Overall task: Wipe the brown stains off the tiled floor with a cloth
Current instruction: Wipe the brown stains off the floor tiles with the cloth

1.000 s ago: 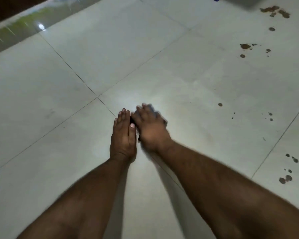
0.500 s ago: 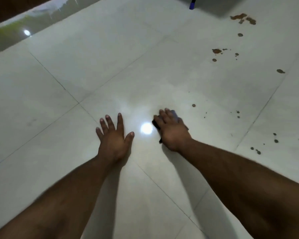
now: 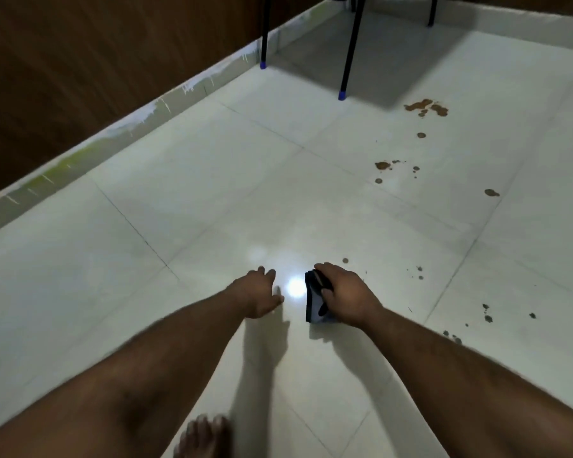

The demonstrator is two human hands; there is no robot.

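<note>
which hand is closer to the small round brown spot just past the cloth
Right. The right hand, gripping the cloth, sits just short of the brown spot. The left hand lies flat on the floor farther to the left.

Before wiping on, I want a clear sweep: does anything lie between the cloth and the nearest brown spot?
Nothing visible does. Bare tile separates the cloth, gripped by the right hand, from the nearest brown spot.

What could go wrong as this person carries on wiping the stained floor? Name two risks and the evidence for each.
1. The cloth under the right hand is small, while the brown stains are scattered far ahead; it may smear rather than lift them.
2. The glossy tiled floor bears the left hand and a bare foot; once damp, either could slip.
</note>
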